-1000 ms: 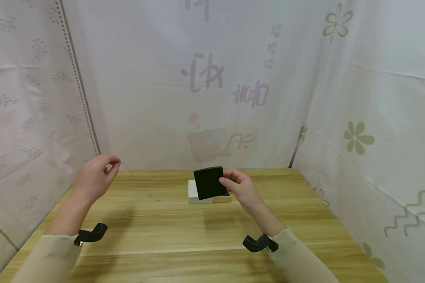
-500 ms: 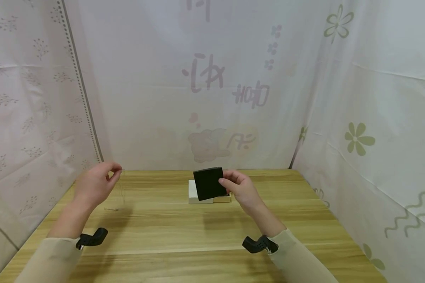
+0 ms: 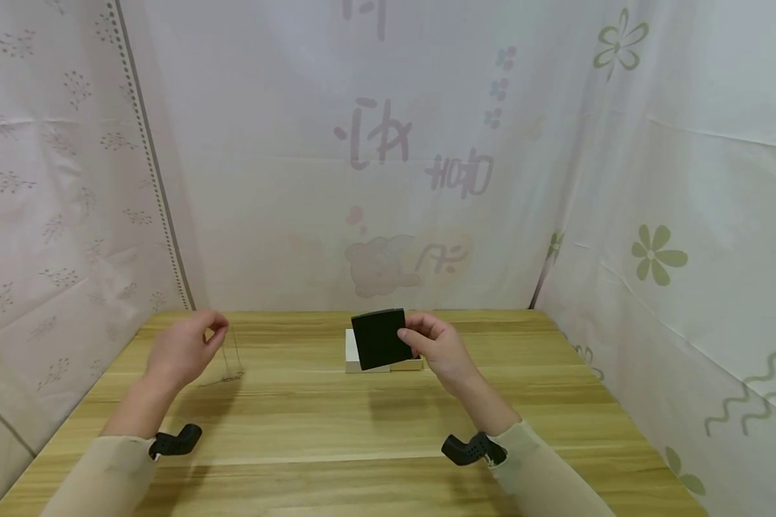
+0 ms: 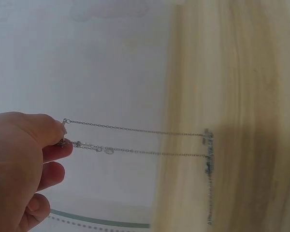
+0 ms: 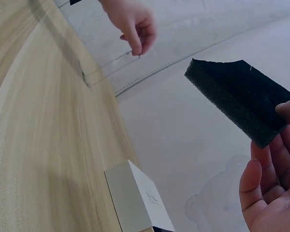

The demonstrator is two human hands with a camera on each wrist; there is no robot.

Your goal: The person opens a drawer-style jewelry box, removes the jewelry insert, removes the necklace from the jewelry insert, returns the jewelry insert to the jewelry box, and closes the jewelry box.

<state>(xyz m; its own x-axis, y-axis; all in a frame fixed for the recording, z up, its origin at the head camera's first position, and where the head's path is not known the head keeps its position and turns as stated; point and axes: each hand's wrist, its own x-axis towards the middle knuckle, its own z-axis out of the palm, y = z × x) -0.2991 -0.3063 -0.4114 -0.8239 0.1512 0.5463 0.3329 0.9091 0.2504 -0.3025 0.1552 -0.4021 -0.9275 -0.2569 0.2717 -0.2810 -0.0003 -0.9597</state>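
Between thumb and fingertips my left hand (image 3: 184,350) pinches the end of a thin silver chain necklace (image 4: 135,129). Two strands hang down, and the lower part lies gathered on the wooden table (image 3: 297,431). A small clear charm shows on one strand in the left wrist view. My right hand (image 3: 441,350) holds a square black foam pad (image 3: 381,339) by its side edge, thumb on the near face. Behind the pad a small white box (image 3: 360,363) rests on the table, partly covered by it in the head view. Printed lettering marks the box in the right wrist view.
A pale patterned curtain (image 3: 284,179) hangs behind the table, with more patterned cloth along both sides. Each wrist wears a black camera mount (image 3: 177,439). The box has a yellowish part (image 3: 406,365) at its right end.
My left hand has come down and slightly right, and more of the necklace now lies on the table. The right hand and the foam pad have barely moved.
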